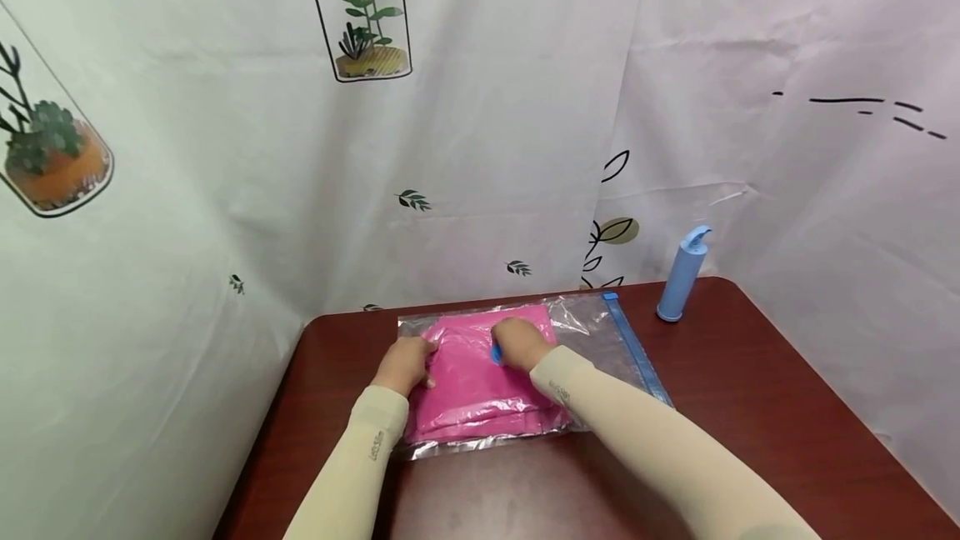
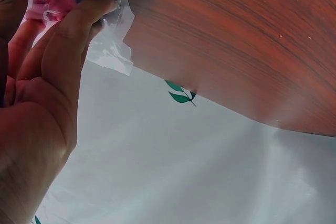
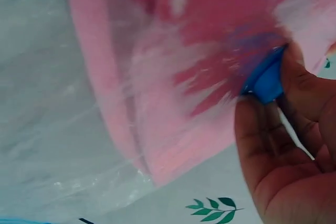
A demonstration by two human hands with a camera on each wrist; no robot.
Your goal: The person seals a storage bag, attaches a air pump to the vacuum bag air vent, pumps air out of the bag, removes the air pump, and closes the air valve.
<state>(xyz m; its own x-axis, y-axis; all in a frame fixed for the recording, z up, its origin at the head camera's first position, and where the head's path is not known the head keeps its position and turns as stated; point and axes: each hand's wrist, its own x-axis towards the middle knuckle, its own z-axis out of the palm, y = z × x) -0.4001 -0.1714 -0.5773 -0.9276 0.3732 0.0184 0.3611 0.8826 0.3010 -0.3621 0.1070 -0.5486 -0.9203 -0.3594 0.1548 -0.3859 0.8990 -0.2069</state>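
Observation:
A clear plastic vacuum storage bag (image 1: 592,327) lies on the table with folded pink fabric (image 1: 468,373) inside it. My right hand (image 1: 521,342) is over the upper middle of the bag. Its thumb and fingers pinch the blue valve cap (image 3: 269,80), which stands out from the plastic in the right wrist view. At the bag's left side, my left hand (image 1: 405,363) grips the edge, its fingers (image 2: 68,40) against the clear plastic in the left wrist view. Part of that grip is hidden by the hand itself.
A light blue hand pump (image 1: 681,277) stands upright near the table's back right corner. The bag's blue zip strip (image 1: 637,352) runs along its right end. A patterned white curtain (image 1: 480,148) hangs behind the dark red wooden table (image 1: 757,407) and at its sides.

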